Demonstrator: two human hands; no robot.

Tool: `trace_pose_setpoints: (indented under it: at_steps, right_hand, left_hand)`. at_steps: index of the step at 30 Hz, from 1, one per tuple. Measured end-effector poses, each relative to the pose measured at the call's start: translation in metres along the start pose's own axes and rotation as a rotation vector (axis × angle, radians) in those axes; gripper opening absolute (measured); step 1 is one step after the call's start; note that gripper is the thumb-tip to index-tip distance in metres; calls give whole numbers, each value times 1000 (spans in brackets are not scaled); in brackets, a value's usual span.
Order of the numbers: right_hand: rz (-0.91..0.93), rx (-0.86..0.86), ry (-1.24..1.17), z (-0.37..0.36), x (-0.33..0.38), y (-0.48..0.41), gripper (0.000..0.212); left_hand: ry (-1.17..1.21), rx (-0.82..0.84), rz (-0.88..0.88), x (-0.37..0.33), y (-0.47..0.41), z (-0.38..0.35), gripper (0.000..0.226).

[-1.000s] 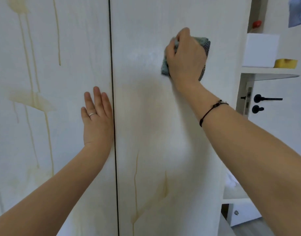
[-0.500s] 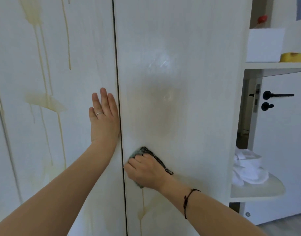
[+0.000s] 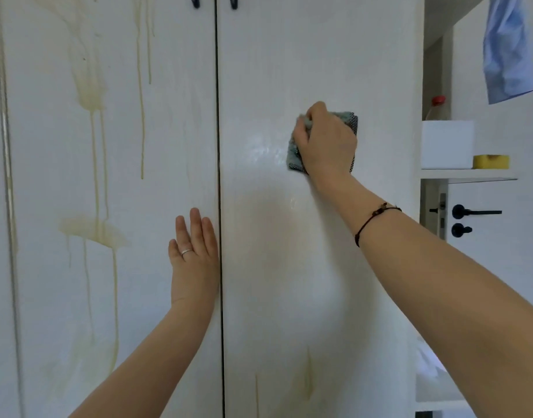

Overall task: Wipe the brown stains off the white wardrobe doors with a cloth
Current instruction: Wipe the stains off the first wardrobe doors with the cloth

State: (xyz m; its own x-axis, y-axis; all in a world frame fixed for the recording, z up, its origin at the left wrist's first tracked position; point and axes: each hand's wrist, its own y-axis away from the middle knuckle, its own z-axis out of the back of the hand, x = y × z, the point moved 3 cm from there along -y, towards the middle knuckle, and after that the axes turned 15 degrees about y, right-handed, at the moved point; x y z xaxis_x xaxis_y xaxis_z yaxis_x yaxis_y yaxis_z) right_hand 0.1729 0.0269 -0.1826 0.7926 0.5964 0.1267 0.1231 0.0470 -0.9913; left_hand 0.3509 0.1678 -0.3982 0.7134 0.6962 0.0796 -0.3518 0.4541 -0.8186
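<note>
Two white wardrobe doors fill the view. The left door (image 3: pixel 156 116) carries brown drips and a blotch (image 3: pixel 91 230) running down it. The right door (image 3: pixel 304 267) shows a wet sheen near its middle and faint brown streaks (image 3: pixel 309 378) low down. My right hand (image 3: pixel 327 143) presses a grey-green cloth (image 3: pixel 351 120) flat against the right door, high up. My left hand (image 3: pixel 194 254) lies flat with fingers together on the left door, right beside the gap between the doors.
To the right of the wardrobe a shelf (image 3: pixel 467 174) holds a white box (image 3: pixel 447 144), a yellow sponge (image 3: pixel 490 162) and a red-capped bottle (image 3: pixel 437 107). A blue garment (image 3: pixel 509 52) hangs above. A door with a black handle (image 3: pixel 473 212) stands behind.
My right hand has swept the cloth from low beside the door gap back up and to the right on the right door. My left hand has stayed flat on the left door.
</note>
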Motion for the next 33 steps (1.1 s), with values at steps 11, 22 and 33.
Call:
trace_pose_setpoints:
  at_steps: [11, 22, 33]
  right_hand:
    - [326, -125, -85, -4, 73, 224, 22]
    - [528, 110, -280, 14, 79, 480, 10]
    - [-190, 144, -268, 27, 2, 417, 42]
  left_hand:
    - [152, -77, -26, 0, 1, -6, 64]
    - [501, -48, -180, 3, 126, -73, 61]
    - [800, -103, -34, 5, 203, -129, 99]
